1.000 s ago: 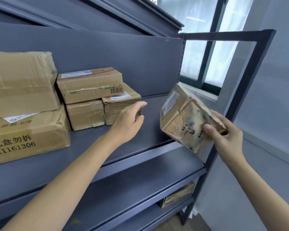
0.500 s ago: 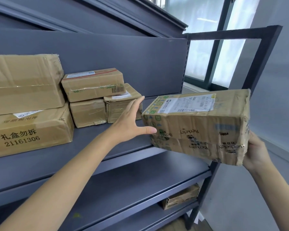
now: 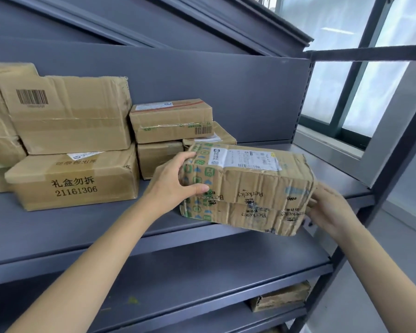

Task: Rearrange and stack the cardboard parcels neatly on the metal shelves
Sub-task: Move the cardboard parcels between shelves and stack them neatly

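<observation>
Creased, dented brown cardboard parcel (image 3: 247, 188) wrapped in glossy clear tape, white paper shipping label (image 3: 244, 159) on top, smooth matt grey painted metal shelf (image 3: 82, 227), stacked parcels (image 3: 75, 150) of crumpled taped cardboard

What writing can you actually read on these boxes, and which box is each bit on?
"礼盒勿拆" and "21161306": front of the lower left box.
"Berkeley", printed upside down: held parcel.
White shipping label on the held parcel: too small to read.
Barcode on the upper left box: digits blurred.

Window (image 3: 360, 92) with dark frame, pale sill (image 3: 327, 145), grey wall (image 3: 408, 188)
</observation>
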